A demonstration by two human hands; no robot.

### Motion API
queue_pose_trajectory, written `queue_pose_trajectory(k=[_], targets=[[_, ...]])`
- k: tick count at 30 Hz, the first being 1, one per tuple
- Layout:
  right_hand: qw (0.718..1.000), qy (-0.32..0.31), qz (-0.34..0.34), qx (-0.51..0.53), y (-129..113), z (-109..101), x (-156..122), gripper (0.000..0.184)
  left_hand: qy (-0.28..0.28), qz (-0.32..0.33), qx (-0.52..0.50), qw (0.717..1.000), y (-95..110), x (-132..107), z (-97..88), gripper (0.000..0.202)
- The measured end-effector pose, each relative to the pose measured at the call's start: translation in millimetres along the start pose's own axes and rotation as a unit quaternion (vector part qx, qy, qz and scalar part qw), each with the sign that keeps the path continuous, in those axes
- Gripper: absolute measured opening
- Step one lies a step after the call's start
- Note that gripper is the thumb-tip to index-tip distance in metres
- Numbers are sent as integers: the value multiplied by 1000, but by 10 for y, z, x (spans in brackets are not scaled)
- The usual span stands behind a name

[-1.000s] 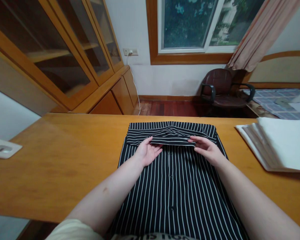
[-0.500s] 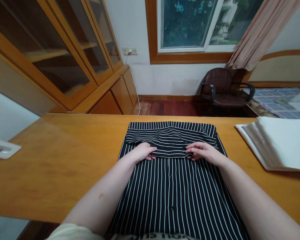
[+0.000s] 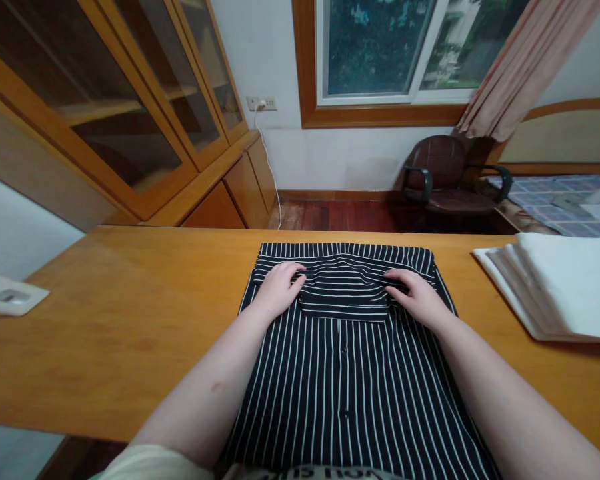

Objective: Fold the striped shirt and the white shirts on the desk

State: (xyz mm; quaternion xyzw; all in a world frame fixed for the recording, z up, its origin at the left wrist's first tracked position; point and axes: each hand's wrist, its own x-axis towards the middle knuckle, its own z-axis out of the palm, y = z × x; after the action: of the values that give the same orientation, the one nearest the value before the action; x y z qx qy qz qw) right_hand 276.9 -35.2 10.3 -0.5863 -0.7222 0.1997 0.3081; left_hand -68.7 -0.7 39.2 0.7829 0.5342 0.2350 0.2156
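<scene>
A black shirt (image 3: pixel 325 387) with white stripes lies spread on the wooden table, its button line running down the middle. Across its far end lies a folded-over part with sideways stripes, and a narrow flap hangs toward me at its centre. My left hand (image 3: pixel 281 288) rests on the left side of this folded part, fingers spread and bent slightly. On the right side lies my right hand (image 3: pixel 416 297), thumb and fingers apart. Both palms face down on the cloth, with the flap between them; neither grips it.
A stack of folded white cloth or sheets (image 3: pixel 570 287) sits on the table (image 3: pixel 130 333) at the right. At the left edge is a white object with a slot (image 3: pixel 15 293). Beyond stand a glass-door cabinet (image 3: pixel 180 160), an office chair (image 3: pixel 440 173) and a bed (image 3: pixel 555 200).
Both hands have let go of the near edge of the folded part and moved away from me onto its two sides. The central flap now lies flat toward me.
</scene>
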Motion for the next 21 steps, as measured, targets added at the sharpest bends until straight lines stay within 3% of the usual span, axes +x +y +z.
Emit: queue_pose_trajectory(k=[2,5,8,11,16,21], targets=[[996,2,3,-94,139,44,13,42,-16,-2,55,998,-92,12,107,45],[985,-23,39,-168,348,87,22,57,-85,-47,88,991,-229,31,219,64],[974,-40,79,-208,503,61,32,70,-134,-61,109,983,-348,58,218,74],[965,-35,123,-230,594,-15,47,76,-146,-64,126,979,-480,92,154,75],[957,-15,157,-241,673,-115,57,76,-90,-99,167,977,-707,154,80,68],[957,53,166,-233,723,-120,68,78,11,-209,175,962,-800,211,58,73]])
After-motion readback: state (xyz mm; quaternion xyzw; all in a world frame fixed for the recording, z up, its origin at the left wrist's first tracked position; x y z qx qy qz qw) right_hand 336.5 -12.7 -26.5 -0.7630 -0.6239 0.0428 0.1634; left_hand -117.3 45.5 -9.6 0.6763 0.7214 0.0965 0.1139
